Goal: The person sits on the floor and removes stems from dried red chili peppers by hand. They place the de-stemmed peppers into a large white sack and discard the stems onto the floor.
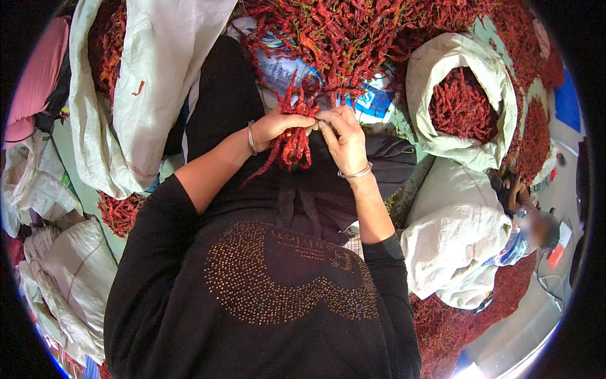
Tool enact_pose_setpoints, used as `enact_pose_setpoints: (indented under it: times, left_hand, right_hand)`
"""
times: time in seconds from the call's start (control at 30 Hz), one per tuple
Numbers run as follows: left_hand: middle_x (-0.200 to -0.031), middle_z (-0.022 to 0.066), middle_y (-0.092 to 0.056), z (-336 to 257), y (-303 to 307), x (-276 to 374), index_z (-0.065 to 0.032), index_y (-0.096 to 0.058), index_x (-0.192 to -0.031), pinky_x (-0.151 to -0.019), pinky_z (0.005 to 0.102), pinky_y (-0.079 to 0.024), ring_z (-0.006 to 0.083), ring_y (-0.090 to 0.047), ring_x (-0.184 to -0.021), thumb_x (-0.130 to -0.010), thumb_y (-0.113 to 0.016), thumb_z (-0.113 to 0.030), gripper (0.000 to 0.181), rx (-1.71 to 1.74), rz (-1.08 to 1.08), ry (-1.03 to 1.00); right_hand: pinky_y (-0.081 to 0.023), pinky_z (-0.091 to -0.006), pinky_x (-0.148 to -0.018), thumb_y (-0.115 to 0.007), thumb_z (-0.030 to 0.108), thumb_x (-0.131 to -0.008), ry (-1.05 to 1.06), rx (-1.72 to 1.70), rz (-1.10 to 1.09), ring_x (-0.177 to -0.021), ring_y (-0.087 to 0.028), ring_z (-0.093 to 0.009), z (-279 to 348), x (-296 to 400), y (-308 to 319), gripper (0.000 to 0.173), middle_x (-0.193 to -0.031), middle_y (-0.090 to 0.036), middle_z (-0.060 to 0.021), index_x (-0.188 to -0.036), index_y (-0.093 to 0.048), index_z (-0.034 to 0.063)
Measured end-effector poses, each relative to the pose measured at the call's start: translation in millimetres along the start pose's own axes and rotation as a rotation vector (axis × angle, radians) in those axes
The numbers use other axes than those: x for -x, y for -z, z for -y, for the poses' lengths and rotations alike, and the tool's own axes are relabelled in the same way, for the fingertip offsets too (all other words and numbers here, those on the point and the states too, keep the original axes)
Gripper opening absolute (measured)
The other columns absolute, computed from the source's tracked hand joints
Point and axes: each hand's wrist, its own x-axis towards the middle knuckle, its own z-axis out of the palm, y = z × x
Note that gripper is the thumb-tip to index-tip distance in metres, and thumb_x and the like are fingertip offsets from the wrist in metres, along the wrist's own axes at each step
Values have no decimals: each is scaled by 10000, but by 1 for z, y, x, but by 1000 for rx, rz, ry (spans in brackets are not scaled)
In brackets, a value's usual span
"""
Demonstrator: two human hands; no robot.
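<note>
A bunch of wrinkled dried red chilies (296, 150) is in my left hand (278, 124), its thumb laid across the middle of them. Their tips fan out above and below the fist, and one long chili trails toward my lap. My right hand (346, 137) meets the bunch at my left thumb tip, its thumb and fingers pinched at the stem ends. The tiny piece between those fingertips is mostly hidden. Just beyond both hands lies a large heap of dried red chilies (331, 42), partly over a blue-and-white printed plastic sack (284, 71).
An open white woven sack (461, 40) of chilies stands at the right. Another tall white sack (151, 71) is at the left, with one loose chili (138, 88) on it. Filled sacks (457, 237) lie by my right elbow. A person (539, 230) is at the far right.
</note>
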Motion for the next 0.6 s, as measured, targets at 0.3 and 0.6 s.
enact_pose_setpoints:
  times: [0.3,0.6]
  left_hand:
    - [-780,11,-592,0,3,1,-52,-607,-905,-627,230,-425,85,-538,-691,-846,-577,-172,137,-8,26,37]
    - [-745,51,-619,52,4,-28,-31,-605,-900,-596,294,-456,145,-552,-636,-689,-734,-229,317,-469,-183,-2]
  right_hand:
    - [-458,-303,-640,-561,46,-809,-215,-216,158,-705,-582,-245,-10,8,2,67,-751,-557,-125,-869,-576,20]
    - [-429,-261,-737,-499,37,-877,-181,-226,112,-753,-499,-125,-35,35,-4,55,-800,-545,-47,-874,-527,-10]
